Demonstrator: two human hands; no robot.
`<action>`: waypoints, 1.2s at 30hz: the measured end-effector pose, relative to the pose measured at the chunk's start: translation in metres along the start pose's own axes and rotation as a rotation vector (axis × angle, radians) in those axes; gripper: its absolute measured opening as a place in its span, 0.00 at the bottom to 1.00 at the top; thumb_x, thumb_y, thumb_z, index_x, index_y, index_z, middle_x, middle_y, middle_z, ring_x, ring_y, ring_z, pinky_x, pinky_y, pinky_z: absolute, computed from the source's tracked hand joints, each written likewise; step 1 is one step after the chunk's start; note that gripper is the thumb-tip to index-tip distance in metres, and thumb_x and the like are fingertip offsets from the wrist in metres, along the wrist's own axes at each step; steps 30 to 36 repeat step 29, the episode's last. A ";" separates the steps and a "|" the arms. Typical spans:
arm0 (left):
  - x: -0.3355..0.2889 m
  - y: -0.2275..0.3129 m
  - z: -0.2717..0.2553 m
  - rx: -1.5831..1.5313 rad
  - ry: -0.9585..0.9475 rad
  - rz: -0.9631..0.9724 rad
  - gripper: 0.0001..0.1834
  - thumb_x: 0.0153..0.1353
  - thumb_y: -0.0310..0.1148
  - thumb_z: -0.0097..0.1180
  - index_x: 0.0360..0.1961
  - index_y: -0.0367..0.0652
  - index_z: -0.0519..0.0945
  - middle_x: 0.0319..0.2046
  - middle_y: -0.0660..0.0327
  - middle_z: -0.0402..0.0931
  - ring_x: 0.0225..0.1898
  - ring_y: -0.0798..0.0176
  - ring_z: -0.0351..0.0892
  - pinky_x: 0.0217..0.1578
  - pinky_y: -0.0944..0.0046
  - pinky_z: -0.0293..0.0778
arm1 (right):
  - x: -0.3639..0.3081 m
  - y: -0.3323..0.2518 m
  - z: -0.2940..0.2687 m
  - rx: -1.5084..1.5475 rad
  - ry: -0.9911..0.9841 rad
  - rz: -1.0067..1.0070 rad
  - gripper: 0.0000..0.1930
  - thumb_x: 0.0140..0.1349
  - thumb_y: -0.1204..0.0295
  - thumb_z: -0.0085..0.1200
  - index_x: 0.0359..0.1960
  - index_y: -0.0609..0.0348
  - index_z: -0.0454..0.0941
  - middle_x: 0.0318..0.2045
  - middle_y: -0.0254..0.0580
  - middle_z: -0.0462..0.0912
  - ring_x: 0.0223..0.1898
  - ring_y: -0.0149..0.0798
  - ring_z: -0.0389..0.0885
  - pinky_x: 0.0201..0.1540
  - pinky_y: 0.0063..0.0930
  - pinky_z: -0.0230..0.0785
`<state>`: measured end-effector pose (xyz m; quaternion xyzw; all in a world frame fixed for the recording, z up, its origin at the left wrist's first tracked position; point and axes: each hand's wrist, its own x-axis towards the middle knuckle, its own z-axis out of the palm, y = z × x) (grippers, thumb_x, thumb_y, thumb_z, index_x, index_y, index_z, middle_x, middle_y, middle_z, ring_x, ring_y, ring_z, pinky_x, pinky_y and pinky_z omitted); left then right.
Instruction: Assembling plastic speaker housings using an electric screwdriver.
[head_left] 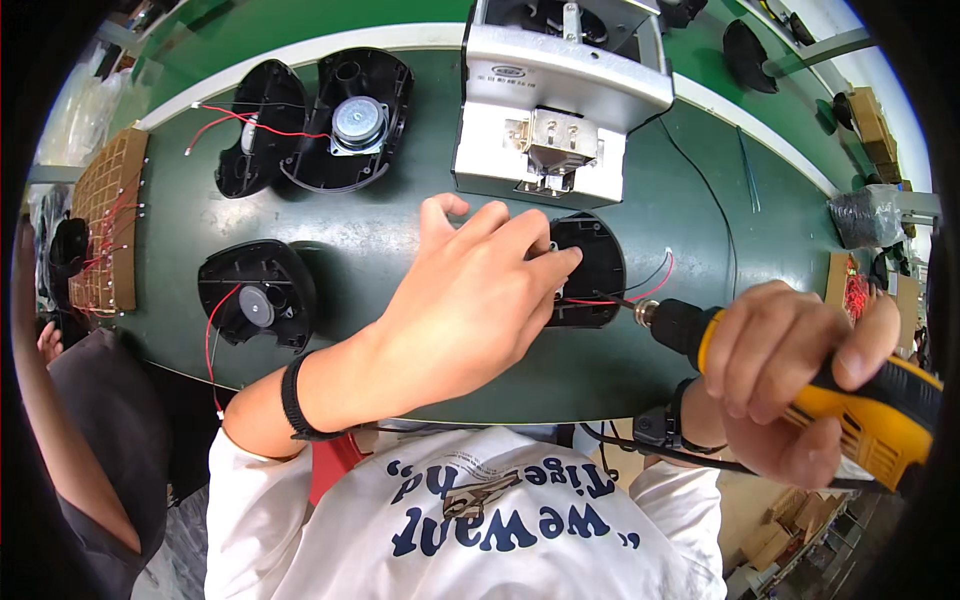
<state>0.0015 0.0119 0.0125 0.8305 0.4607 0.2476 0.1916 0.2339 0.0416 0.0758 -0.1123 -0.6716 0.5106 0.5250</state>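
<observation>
My right hand is wrapped round a yellow and black electric screwdriver at the right. Its thin bit points left, and the tip lies over a black plastic speaker housing near the middle of the bench. My left hand covers the left part of that housing. Its index finger and thumb are pinched together over the inside; whatever lies between them is hidden. The other fingers are curled. Red and black wires run out of the housing to the right, near the bit.
A silver and white metal machine stands just beyond my left hand. Other housings, with a speaker at far left and another speaker at near left, lie on the green bench. A cardboard box with wires and a co-worker's arm are leftward.
</observation>
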 end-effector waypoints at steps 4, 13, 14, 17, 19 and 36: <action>0.005 0.002 -0.002 0.057 -0.153 -0.006 0.12 0.60 0.26 0.66 0.45 0.49 0.90 0.36 0.63 0.72 0.43 0.59 0.74 0.51 0.51 0.60 | -0.003 0.001 0.002 0.032 0.007 -0.011 0.20 0.67 0.64 0.59 0.53 0.52 0.65 0.19 0.30 0.74 0.15 0.28 0.72 0.22 0.24 0.70; 0.002 -0.007 0.010 -0.102 -0.147 0.011 0.05 0.60 0.27 0.68 0.37 0.48 0.86 0.39 0.64 0.72 0.47 0.59 0.74 0.52 0.53 0.61 | -0.008 -0.001 0.007 0.026 0.058 -0.066 0.18 0.69 0.64 0.58 0.53 0.54 0.65 0.20 0.31 0.73 0.17 0.29 0.72 0.22 0.25 0.69; 0.001 -0.009 0.011 -0.160 -0.122 0.007 0.05 0.60 0.26 0.69 0.36 0.47 0.85 0.41 0.64 0.72 0.48 0.59 0.74 0.53 0.53 0.61 | -0.008 -0.001 0.007 0.037 0.091 -0.095 0.19 0.69 0.64 0.58 0.53 0.54 0.65 0.21 0.31 0.73 0.18 0.29 0.72 0.23 0.24 0.69; 0.002 -0.013 0.013 -0.269 -0.015 -0.010 0.07 0.58 0.25 0.70 0.36 0.46 0.84 0.40 0.66 0.77 0.46 0.61 0.77 0.54 0.56 0.62 | -0.006 -0.011 0.007 0.062 0.097 -0.135 0.18 0.69 0.64 0.58 0.53 0.55 0.65 0.22 0.31 0.74 0.18 0.28 0.72 0.22 0.23 0.69; 0.004 -0.015 0.010 -0.314 -0.010 0.012 0.07 0.58 0.25 0.71 0.36 0.45 0.84 0.38 0.66 0.81 0.43 0.61 0.79 0.53 0.58 0.63 | -0.002 -0.017 0.007 0.084 0.085 -0.161 0.18 0.69 0.63 0.58 0.53 0.54 0.64 0.22 0.31 0.75 0.18 0.28 0.73 0.23 0.21 0.70; 0.002 -0.029 0.010 -0.499 0.046 0.135 0.08 0.57 0.23 0.72 0.38 0.43 0.87 0.31 0.64 0.89 0.35 0.60 0.86 0.51 0.60 0.70 | 0.002 -0.017 0.025 0.061 0.093 -0.149 0.19 0.69 0.60 0.61 0.53 0.49 0.66 0.24 0.34 0.80 0.20 0.30 0.79 0.24 0.20 0.76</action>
